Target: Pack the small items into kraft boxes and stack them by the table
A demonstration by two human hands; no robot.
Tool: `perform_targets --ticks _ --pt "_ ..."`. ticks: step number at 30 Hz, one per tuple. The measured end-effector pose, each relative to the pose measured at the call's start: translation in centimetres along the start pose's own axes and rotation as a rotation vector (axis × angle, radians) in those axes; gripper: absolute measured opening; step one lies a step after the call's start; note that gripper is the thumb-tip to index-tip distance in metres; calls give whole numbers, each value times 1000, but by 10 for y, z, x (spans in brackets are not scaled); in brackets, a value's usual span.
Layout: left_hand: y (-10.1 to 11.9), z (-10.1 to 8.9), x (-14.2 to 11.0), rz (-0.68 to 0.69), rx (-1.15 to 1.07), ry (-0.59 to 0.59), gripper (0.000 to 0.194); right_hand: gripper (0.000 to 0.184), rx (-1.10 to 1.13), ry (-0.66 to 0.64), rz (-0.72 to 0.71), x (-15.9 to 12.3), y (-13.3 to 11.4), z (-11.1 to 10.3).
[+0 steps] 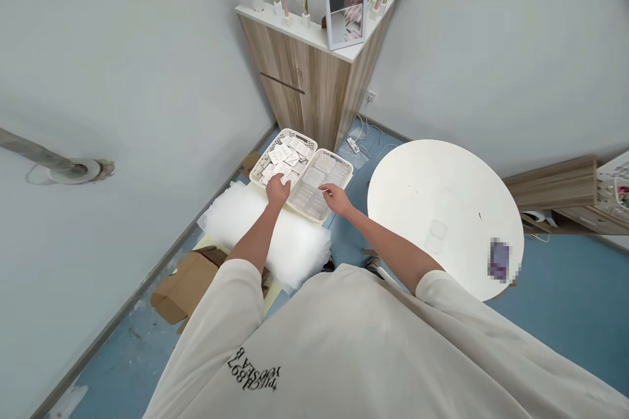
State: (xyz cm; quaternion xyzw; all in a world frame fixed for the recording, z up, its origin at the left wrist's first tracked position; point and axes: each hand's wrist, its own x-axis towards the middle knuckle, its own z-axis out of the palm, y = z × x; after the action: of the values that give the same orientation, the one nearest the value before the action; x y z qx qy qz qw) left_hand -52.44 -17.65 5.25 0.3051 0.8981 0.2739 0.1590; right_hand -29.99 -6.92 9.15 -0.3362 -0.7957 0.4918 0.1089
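Left hand (pixel 278 190): reaches over the near rim of the left basket (pixel 259 175), fingers bent down at the white cards (pixel 282 154); whether it grips one, I cannot tell.
Right hand (pixel 335 199): at the outer side of the right basket (pixel 348 173), fingers curled toward the thumb, near the see-through boxes (pixel 314 177); whether anything thin is pinched there is too small to tell.
Cards: heaped loosely in the left basket, probably because a shallow pile lets fingers pick from the top.
Boxes: lying flat in the right basket, which likely keeps them from sliding about.
Baskets: side by side, so that each hand seems to have its own within reach.
White wrapping (pixel 246 216): spread between body and baskets, under the left forearm, which passes above it.
Round bench (pixel 422 177): beside the right arm, bearing two small see-through pieces (pixel 437 236), perhaps set apart for easy reach.
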Motion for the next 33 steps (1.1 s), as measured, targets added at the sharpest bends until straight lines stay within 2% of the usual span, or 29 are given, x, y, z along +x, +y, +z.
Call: perform_targets --ticks 4,9,14,17,22,26,30,33 --pt "-10 -1 24 -16 125 -11 43 35 -15 -4 7 11 -5 6" --pt "-10 1 44 17 235 -40 43 34 -38 -15 34 18 -5 9" --pt "-8 4 52 34 319 -73 39 34 -54 -29 56 16 -3 6" --pt "-10 6 52 22 343 -49 36 34 -50 -35 61 15 -1 2" --pt "-19 7 47 -87 188 -25 31 33 -20 -28 86 14 2 -2" --pt "-20 -3 42 -120 40 -18 28 32 37 -30 83 14 6 0" --pt "-3 -20 38 -45 -5 45 26 31 130 -16 99 14 9 0" --pt "29 -26 32 62 -79 70 28 28 231 30 150 15 9 -8"
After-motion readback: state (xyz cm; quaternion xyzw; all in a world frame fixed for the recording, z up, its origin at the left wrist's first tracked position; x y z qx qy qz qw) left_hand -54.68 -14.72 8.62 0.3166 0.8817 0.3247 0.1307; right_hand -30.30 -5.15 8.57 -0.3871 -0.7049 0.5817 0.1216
